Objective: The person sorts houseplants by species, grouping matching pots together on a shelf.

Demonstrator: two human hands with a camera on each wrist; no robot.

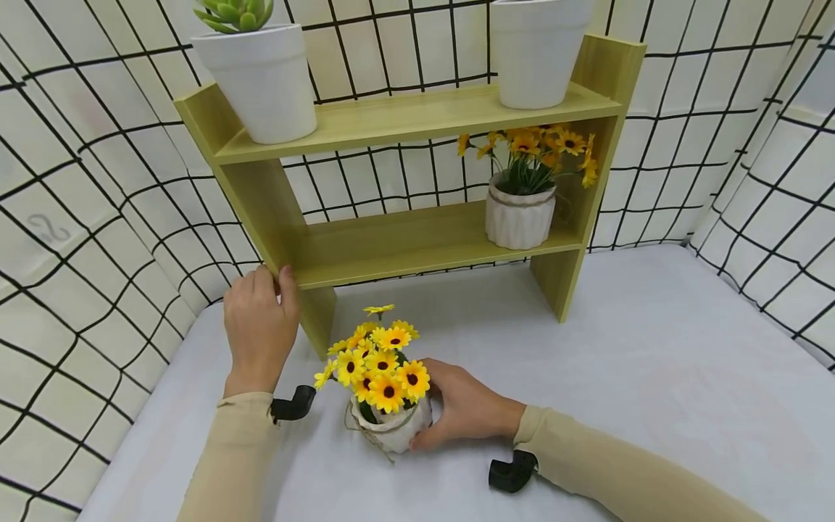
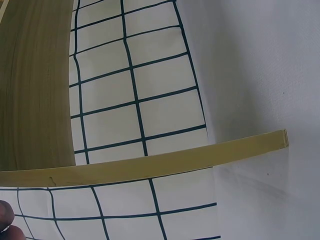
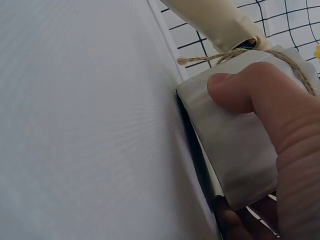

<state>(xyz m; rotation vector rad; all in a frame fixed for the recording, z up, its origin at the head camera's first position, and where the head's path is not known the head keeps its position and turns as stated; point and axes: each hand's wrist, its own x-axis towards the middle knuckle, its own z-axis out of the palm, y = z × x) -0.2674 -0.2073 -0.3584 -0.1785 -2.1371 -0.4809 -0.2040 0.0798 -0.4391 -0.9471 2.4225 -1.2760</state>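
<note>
A white pot of yellow daisy-like flowers (image 1: 385, 373), with twine tied round its rim, is low over the white surface in front of the shelf. My right hand (image 1: 466, 402) grips this pot from the right. Across the pot wall (image 3: 235, 135) lies the thumb in the right wrist view, with other fingers partly hidden beyond it. A narrow dark gap shows beneath the pot's base there. At the wooden shelf (image 1: 391, 254), my left hand (image 1: 261, 319) holds the left side panel near the lower board, thumb on the inner side. Only fingertips (image 2: 6, 215) show in the left wrist view.
A pot of orange flowers (image 1: 522, 210) stands on the lower board's right end. On the top board are a white succulent pot (image 1: 261, 87) at left and another white pot (image 1: 538, 54) at right. Black wire grid (image 1: 678, 145) encloses the back and sides.
</note>
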